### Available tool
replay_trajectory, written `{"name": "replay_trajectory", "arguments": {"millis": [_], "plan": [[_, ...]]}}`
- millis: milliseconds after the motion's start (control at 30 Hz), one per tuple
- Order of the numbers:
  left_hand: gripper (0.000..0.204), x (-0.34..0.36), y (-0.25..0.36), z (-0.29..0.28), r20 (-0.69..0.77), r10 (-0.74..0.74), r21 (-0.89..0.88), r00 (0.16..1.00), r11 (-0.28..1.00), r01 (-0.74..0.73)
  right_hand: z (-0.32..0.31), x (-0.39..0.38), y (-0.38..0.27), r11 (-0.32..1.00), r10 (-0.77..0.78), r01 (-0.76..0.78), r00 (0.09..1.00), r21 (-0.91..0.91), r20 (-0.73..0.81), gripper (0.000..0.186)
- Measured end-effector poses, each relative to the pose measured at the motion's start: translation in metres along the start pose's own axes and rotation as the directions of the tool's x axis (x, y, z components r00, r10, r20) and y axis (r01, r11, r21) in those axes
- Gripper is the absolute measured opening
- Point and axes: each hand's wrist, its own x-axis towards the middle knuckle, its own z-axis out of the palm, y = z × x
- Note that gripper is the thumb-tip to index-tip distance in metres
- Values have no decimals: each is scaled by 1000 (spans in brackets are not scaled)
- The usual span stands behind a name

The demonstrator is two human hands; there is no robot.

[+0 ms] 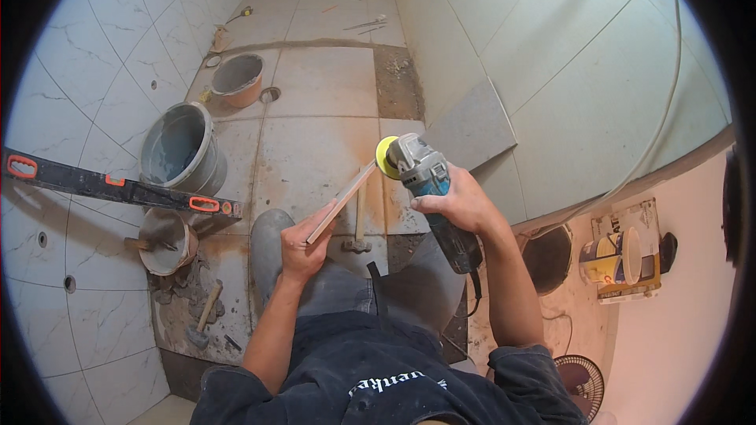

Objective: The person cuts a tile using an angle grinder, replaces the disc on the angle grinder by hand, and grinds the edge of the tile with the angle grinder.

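My left hand is closed around the near end of a narrow strip of tile, held tilted above my knee. In my right hand is an angle grinder, gripped round its blue and black body. Its yellow disc is at the far end of the strip; whether it touches or spins I cannot tell. Beneath the strip, a hammer with a wooden handle lies on the tiled floor.
On the left are a large grey bucket, an orange bucket, a mortar bucket, a long black level and a mallet. A loose grey tile leans at the right wall. Lower right: a yellow-white tub and a fan.
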Motion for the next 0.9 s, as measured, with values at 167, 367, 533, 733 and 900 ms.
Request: {"name": "replay_trajectory", "arguments": {"millis": [167, 367, 533, 733, 900], "plan": [[42, -1, -1, 1, 15, -13, 2, 1000, 1000, 13, 10, -11, 0, 999, -46, 46, 999, -3, 23, 61], [42, -3, -2, 1, 2, 6, -3, 1000, 1000, -6, 8, -9, 0, 999, -44, 44, 999, 1, 8, 60], [42, -4, -5, 2, 0, -24, -19, 1000, 1000, 24, -7, 1, 0, 1000, 22, -22, 1000, 15, 11, 54], [42, -2, -5, 1, 1, 25, 5, 1000, 1000, -25, -5, 1, 3, 997, 21, -22, 1000, 75, 14, 50], [42, -2, 3, 2, 27, -4, -7, 1000, 1000, 5, 5, -4, 5, 1000, -13, 13, 1000, 6, 17, 57]]}}
